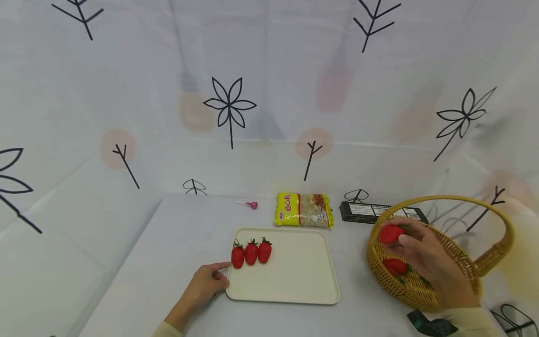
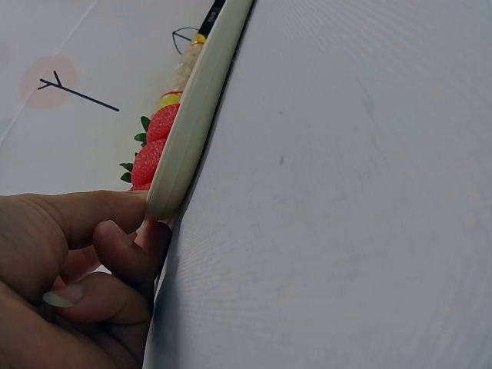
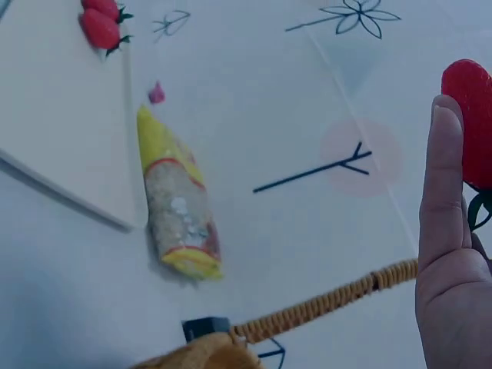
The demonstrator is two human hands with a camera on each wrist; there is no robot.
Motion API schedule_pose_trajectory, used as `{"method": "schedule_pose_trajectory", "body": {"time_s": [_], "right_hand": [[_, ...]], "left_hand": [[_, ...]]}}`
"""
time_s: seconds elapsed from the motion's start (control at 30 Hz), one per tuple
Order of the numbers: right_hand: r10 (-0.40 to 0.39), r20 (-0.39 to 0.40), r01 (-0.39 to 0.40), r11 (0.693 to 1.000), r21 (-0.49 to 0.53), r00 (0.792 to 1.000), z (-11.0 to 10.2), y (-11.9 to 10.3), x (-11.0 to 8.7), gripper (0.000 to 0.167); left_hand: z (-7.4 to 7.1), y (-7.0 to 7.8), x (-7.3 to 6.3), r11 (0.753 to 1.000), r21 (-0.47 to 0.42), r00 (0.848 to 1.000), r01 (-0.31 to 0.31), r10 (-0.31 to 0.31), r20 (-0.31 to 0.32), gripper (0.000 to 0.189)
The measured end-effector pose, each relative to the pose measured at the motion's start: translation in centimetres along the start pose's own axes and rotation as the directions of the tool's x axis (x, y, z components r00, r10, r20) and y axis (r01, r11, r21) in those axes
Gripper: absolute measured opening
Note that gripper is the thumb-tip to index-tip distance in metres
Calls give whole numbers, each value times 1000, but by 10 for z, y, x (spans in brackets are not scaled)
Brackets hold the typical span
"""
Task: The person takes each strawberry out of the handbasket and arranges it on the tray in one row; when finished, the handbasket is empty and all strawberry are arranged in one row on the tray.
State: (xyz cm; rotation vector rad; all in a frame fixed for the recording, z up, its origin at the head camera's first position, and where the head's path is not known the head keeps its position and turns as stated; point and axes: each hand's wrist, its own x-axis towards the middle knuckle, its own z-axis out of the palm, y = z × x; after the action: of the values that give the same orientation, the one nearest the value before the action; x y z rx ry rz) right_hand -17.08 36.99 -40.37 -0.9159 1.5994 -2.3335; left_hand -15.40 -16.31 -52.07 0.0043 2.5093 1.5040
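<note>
Three red strawberries (image 1: 251, 252) stand side by side at the upper left of a cream tray (image 1: 296, 274). My left hand (image 1: 207, 282) holds the tray's left edge; in the left wrist view its fingers (image 2: 100, 211) meet the rim, some curled beneath. Over the wicker basket (image 1: 381, 281), my right hand (image 1: 421, 250) pinches a strawberry (image 1: 390, 233) between thumb and fingers. In the right wrist view, that strawberry (image 3: 473, 123) shows with its green leaves downward. More red strawberries (image 1: 395, 266) lie inside the basket, partly hidden by my right hand and forearm.
Behind the tray lies a yellow food packet (image 1: 304, 210), with a small pink lollipop (image 1: 252, 205) to its left. A black box (image 1: 364, 212) lies behind the basket, whose tall handle (image 1: 452, 198) arches up. A patterned white cloth (image 1: 269, 117) hangs behind.
</note>
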Motion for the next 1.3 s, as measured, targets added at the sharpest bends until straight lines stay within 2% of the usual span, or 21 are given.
{"method": "schedule_pose_trajectory", "body": {"time_s": [0.23,0.33,0.5,0.63,0.83,1.1,1.3], "right_hand": [[26,-101,-35,996,-84,995,20,11,22,44],[31,-125,-41,996,-80,992,26,18,29,43],[23,-128,-25,1000,-13,992,30,30,37,42],[33,-197,-40,999,-31,980,34,36,41,33],[90,-293,-129,985,-116,952,37,42,48,27],[205,-289,-257,954,-152,935,38,53,55,27],[252,-316,-328,920,-215,915,38,63,60,26]], "left_hand": [[-1,-1,1,1000,-9,1000,15,-15,8,54],[-1,-1,1,1000,-10,1000,14,-14,6,54],[0,-1,0,1000,-8,1000,13,-13,2,54],[0,-1,0,1000,0,1000,21,-21,4,54],[0,-2,1,1000,8,1000,20,-20,0,54],[0,-2,1,1000,15,1000,17,-17,1,54],[0,-3,1,1000,14,1000,14,-14,4,54]]}}
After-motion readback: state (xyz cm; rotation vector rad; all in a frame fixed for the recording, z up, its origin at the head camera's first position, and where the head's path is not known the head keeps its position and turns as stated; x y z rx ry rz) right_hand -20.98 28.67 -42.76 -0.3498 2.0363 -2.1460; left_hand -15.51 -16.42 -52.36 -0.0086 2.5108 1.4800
